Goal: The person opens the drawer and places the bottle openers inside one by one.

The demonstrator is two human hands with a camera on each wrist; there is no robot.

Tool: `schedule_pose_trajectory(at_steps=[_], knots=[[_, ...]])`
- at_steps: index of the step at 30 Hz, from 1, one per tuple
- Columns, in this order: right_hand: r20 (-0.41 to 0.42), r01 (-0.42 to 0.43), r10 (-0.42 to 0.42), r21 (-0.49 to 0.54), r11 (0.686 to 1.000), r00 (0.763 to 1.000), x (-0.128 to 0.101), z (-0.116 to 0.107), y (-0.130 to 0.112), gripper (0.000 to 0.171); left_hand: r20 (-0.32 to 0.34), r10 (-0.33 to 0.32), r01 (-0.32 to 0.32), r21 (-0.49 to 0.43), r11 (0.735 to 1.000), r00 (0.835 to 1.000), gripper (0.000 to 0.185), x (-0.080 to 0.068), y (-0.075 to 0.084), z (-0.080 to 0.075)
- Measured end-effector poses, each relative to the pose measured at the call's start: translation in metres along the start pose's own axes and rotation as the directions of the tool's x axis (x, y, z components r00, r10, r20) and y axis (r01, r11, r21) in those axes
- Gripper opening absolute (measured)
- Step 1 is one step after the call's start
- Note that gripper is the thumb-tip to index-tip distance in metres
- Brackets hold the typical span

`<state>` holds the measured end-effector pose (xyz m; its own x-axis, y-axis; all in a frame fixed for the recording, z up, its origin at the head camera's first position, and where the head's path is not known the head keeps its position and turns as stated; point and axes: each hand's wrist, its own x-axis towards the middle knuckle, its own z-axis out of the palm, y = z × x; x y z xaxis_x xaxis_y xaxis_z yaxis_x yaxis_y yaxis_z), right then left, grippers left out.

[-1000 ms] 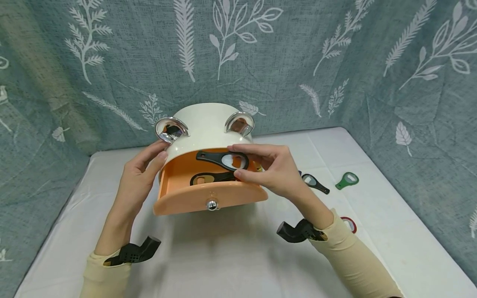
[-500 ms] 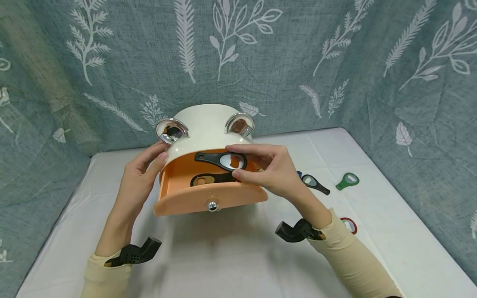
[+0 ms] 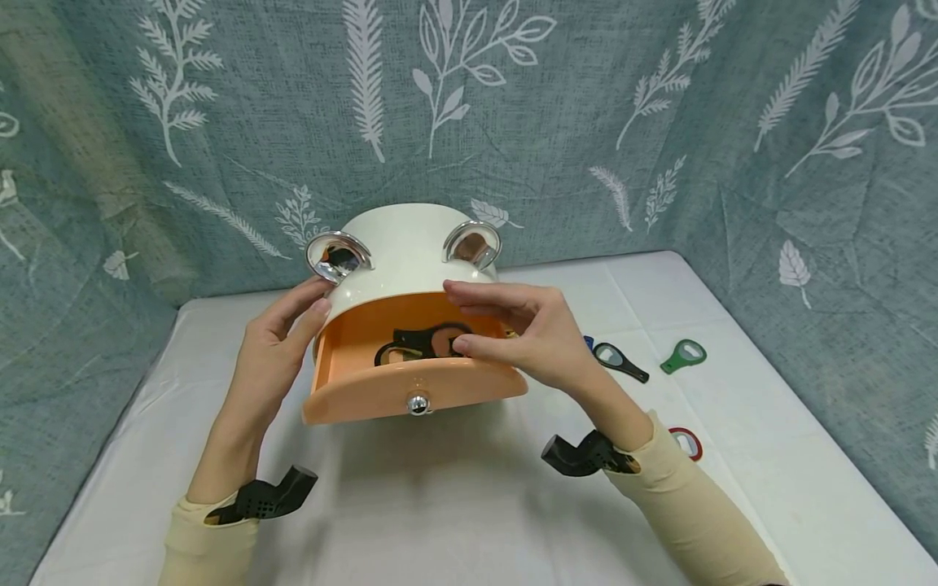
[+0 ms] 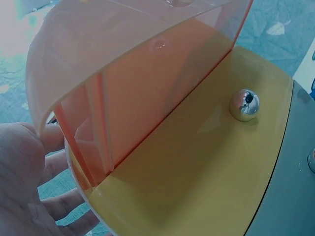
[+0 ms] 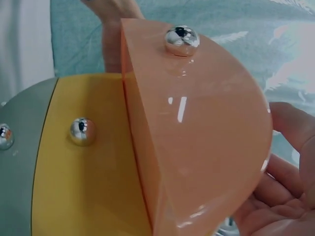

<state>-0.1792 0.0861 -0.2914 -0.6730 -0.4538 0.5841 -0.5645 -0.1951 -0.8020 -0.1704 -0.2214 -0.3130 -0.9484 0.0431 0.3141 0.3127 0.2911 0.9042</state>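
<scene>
An orange drawer [image 3: 410, 389] with a silver knob [image 3: 418, 404] stands pulled out of a rounded white cabinet [image 3: 410, 236]. Two black bottle openers [image 3: 421, 340] lie inside it, one overlapping the other. My right hand [image 3: 528, 330] is at the drawer's right side, thumb and fingers apart, the thumb's tip over the edge of the upper opener; it pinches nothing. With extended fingers, my left hand [image 3: 282, 334] rests against the cabinet's left side. The left wrist view shows those fingers [image 4: 61, 204] spread beside the wall.
Right of the cabinet, a black opener [image 3: 619, 363], a green opener [image 3: 683, 356] and a red-rimmed opener [image 3: 687, 443] lie on the white tablecloth [image 3: 440, 513]. A blue item [image 3: 589, 342] is mostly hidden. Under the orange drawer sits a yellow drawer [image 5: 98, 187].
The black opener between my right thumb and fingers has dropped into the drawer, onto the other opener. My right thumb and fingers have let go. The left hand stays put.
</scene>
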Motion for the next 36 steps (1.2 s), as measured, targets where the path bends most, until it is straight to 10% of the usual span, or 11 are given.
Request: schedule_pose_trajectory(at_steps=[10, 36], knots=[[-0.242, -0.113, 0.082, -0.117, 0.987, 0.967, -0.019, -0.003, -0.024, 0.018, -0.006, -0.002, 0.002, 0.020, 1.000, 1.000, 0.045, 0.001, 0.001, 0.000], [-0.031, -0.215, 0.217, 0.072, 0.974, 0.976, -0.049, 0.023, -0.029, 0.017, -0.011, 0.001, -0.001, 0.010, 1.000, 1.000, 0.045, 0.002, 0.000, 0.001]])
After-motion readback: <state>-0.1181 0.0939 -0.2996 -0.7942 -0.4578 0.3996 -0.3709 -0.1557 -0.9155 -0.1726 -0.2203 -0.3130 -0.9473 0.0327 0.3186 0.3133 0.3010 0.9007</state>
